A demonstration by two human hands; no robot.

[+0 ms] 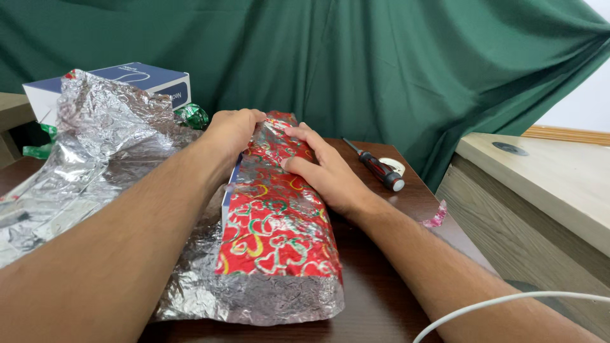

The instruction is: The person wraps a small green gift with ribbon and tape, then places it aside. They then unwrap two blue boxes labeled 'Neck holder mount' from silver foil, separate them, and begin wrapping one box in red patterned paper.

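A green cloth backdrop [381, 63] hangs in soft folds behind everything. In front of it stands the dark brown wooden table [381, 298], smooth and slightly glossy. To the right of the table is a pale stone-like ledge [546, 171] with a flat top.

A large sheet of crumpled silver foil [95, 140], shiny and heavily creased, rises in a heap on the left part of the table. At the middle of the table lies the long box-shaped parcel [276, 222], covered in glossy red wrapping paper printed with green, yellow and silver hearts; the paper's silver underside shows as a wrinkled flap at its near end and along its left side, where a blue edge of the box inside shows.

Behind the foil heap is a white and dark blue cardboard box [140, 79], closed, contents not visible. Green metallic ribbon [194, 115] lies just beside that box.

The left hand [232, 130] is cupped over the parcel's far left edge, fingers curled closed onto the paper. The right hand [318, 168] lies flat on the parcel's top right side, fingers [298, 136] spread narrowly and pressing the paper down.

Right of the parcel lies a screwdriver [378, 168] with a black and red handle, beside a roll of tape [397, 165]. A small pink foil scrap [437, 216] sits at the table's right edge. A white cable [502, 305] curves across the near right corner.
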